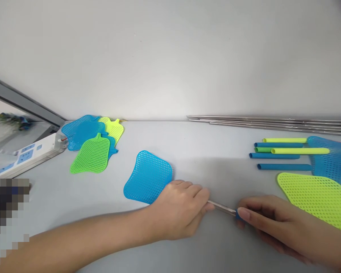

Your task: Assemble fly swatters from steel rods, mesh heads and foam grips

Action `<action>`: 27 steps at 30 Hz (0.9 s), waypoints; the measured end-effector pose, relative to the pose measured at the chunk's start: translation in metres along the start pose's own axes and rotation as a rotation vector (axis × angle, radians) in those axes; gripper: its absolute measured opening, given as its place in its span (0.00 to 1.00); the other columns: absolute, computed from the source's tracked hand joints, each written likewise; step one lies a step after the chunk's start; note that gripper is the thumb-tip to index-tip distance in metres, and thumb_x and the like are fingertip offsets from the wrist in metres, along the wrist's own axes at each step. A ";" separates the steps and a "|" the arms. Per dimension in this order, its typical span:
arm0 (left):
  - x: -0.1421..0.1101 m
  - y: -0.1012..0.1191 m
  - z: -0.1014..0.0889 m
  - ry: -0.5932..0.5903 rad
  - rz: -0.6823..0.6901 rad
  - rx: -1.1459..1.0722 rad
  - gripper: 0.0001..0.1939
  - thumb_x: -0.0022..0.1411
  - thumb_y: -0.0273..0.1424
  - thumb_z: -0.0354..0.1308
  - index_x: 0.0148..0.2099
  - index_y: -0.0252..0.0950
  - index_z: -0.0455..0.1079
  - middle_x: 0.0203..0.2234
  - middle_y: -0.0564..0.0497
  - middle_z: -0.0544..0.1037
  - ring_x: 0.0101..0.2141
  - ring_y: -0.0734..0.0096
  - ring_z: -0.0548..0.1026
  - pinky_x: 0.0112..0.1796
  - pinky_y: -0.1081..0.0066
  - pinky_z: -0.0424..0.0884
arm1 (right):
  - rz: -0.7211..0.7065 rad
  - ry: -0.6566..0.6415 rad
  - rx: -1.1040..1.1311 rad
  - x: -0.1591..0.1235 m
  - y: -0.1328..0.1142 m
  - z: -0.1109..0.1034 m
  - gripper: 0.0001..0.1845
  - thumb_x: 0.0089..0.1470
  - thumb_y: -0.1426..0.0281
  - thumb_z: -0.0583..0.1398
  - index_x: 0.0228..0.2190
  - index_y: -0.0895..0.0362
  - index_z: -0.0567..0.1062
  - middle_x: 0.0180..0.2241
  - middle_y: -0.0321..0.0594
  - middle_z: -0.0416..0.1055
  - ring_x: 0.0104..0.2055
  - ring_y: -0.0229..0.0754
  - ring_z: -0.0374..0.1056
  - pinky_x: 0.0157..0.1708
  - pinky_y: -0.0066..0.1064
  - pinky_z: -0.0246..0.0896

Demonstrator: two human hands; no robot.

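My left hand (184, 206) is closed in a fist around a fly swatter. Its blue perforated head (149, 176) sticks out to the left of the hand. On the other side a thin metal rod (223, 207) emerges from the fist and slopes down to the right. My right hand (269, 220) is closed, thumb and fingers pinching a blue handle tube (237, 214) at the rod's right end. Only a small bit of this tube shows; the fingers hide the rest, so how far it covers the rod cannot be seen.
Blue, yellow and green swatter heads (92, 155) lie at the left, beside a white power strip (31, 153). Several loose handle tubes (284, 167) rest at the right near a yellow swatter head (315, 195). Metal rods (258, 122) lie along the wall.
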State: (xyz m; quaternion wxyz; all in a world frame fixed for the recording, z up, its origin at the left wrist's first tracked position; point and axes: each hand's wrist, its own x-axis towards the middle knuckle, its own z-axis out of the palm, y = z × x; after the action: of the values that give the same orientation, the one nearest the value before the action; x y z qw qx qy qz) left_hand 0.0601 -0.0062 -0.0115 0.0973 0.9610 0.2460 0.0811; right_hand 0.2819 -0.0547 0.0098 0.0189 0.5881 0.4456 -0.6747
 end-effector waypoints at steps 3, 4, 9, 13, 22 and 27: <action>0.000 0.000 0.000 -0.011 0.001 0.000 0.12 0.65 0.32 0.40 0.30 0.36 0.58 0.22 0.54 0.69 0.21 0.72 0.64 0.22 0.70 0.59 | 0.006 0.001 -0.002 -0.002 -0.003 0.000 0.22 0.51 0.50 0.52 0.28 0.58 0.65 0.15 0.30 0.52 0.14 0.27 0.49 0.12 0.17 0.42; 0.000 0.000 0.000 -0.012 0.001 -0.001 0.12 0.65 0.32 0.40 0.30 0.36 0.58 0.22 0.54 0.69 0.21 0.72 0.64 0.22 0.70 0.59 | 0.002 0.002 -0.003 -0.002 -0.002 0.000 0.22 0.51 0.50 0.52 0.27 0.58 0.65 0.15 0.30 0.52 0.14 0.27 0.49 0.12 0.18 0.42; -0.001 0.000 0.000 -0.003 -0.002 0.000 0.12 0.64 0.32 0.41 0.29 0.36 0.58 0.22 0.54 0.69 0.20 0.72 0.64 0.21 0.70 0.59 | -0.012 -0.003 -0.003 -0.002 -0.003 0.000 0.22 0.51 0.50 0.53 0.26 0.58 0.65 0.16 0.30 0.54 0.14 0.26 0.48 0.12 0.18 0.42; 0.000 0.000 0.000 -0.012 -0.006 0.003 0.12 0.64 0.32 0.40 0.29 0.36 0.58 0.21 0.54 0.69 0.21 0.72 0.64 0.22 0.69 0.60 | 0.009 -0.008 -0.006 -0.005 -0.010 -0.001 0.21 0.51 0.51 0.53 0.27 0.58 0.65 0.16 0.31 0.54 0.15 0.28 0.50 0.13 0.18 0.43; 0.000 0.000 -0.001 -0.021 -0.003 0.013 0.13 0.65 0.32 0.39 0.30 0.36 0.58 0.22 0.53 0.69 0.21 0.73 0.65 0.22 0.70 0.60 | 0.008 -0.004 -0.010 -0.004 -0.007 0.000 0.22 0.51 0.51 0.53 0.27 0.58 0.65 0.16 0.30 0.53 0.15 0.27 0.49 0.13 0.18 0.42; 0.000 0.001 -0.001 -0.026 -0.004 0.015 0.13 0.65 0.32 0.39 0.30 0.36 0.58 0.22 0.53 0.69 0.21 0.72 0.65 0.22 0.70 0.60 | 0.004 0.006 0.000 -0.004 -0.008 -0.002 0.20 0.51 0.52 0.54 0.28 0.58 0.67 0.16 0.31 0.54 0.15 0.27 0.50 0.13 0.18 0.43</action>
State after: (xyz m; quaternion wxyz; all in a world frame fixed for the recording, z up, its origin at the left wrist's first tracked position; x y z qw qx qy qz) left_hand 0.0606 -0.0065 -0.0100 0.0935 0.9621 0.2473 0.0668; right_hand 0.2801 -0.0511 0.0178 0.0187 0.5911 0.4444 -0.6729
